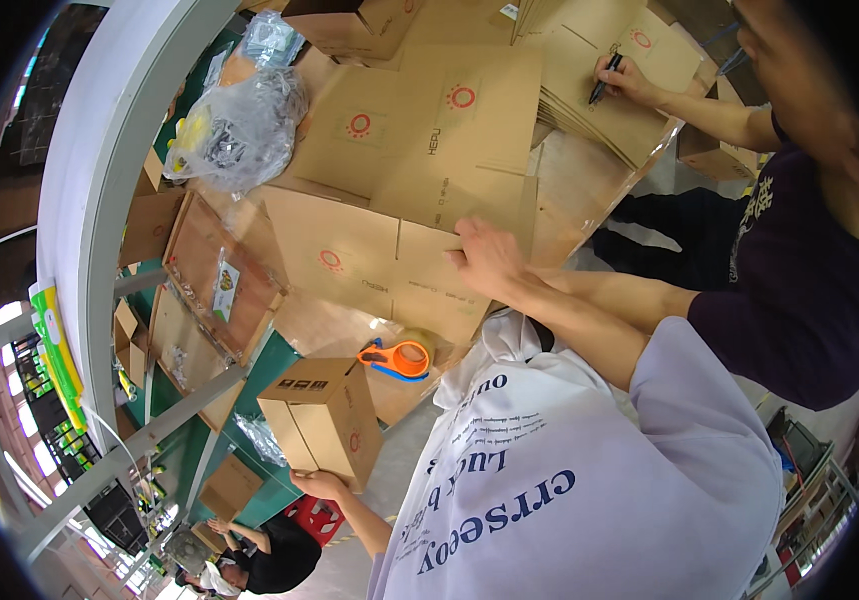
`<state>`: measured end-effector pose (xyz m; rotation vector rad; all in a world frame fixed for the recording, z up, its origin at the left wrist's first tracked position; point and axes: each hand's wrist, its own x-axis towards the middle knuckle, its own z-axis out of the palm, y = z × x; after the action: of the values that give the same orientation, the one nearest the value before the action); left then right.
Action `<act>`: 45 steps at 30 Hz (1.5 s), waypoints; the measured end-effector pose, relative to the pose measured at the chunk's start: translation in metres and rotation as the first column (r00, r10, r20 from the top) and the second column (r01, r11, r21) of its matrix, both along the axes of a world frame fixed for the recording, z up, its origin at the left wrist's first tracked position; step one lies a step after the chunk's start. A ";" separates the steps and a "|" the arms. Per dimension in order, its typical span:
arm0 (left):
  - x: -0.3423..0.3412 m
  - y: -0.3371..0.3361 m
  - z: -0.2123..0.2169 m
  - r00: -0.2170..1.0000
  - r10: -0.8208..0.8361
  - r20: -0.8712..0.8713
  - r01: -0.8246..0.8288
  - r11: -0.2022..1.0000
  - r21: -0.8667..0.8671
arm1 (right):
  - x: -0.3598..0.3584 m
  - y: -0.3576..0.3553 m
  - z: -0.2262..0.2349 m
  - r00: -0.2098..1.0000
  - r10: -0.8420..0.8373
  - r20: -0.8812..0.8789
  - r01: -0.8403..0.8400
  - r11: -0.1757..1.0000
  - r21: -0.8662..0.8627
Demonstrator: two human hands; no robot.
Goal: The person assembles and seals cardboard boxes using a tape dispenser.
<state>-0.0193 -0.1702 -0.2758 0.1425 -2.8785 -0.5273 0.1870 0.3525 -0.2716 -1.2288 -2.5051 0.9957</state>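
The head view shows the left hand (319,486) between 7 and 8 o'clock from the middle, closed on the low edge of a small box (319,420). This box has its visible flaps folded shut, and it sits tilted, just beyond the edge of the table (324,325); whether the table bears some of its weight, one cannot tell. The right hand (491,260) is at 2 o'clock, with curled fingers touching a large flat carton (349,250), which spreads towards 10 o'clock; whether these fingers pinch the cardboard or only rest on it, one cannot tell. The hands are well apart from each other. At 7 o'clock, near the box, lies an orange tape tool (396,357). Between 1 and 2 o'clock, a co-worker's hand (629,82) holds a black marker (605,78) over stacked sheets (574,60). The step in hand seems to be the handling of the closed box with one hand, while the other hand attends to the carton. The next move probably calls for a steady place for the box, so that both hands become free to raise the carton's panels evenly, without bending them at the slots.
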 end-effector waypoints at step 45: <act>0.003 0.007 0.001 0.999 0.013 -0.038 -0.010 0.997 0.075 | 0.060 0.011 -0.077 0.545 -0.780 -0.307 0.627 0.623 -0.468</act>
<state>-0.0162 -0.1628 -0.2747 0.1586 -2.8197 -0.6297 0.2472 0.3633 -0.3488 -1.6241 -1.2562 1.2519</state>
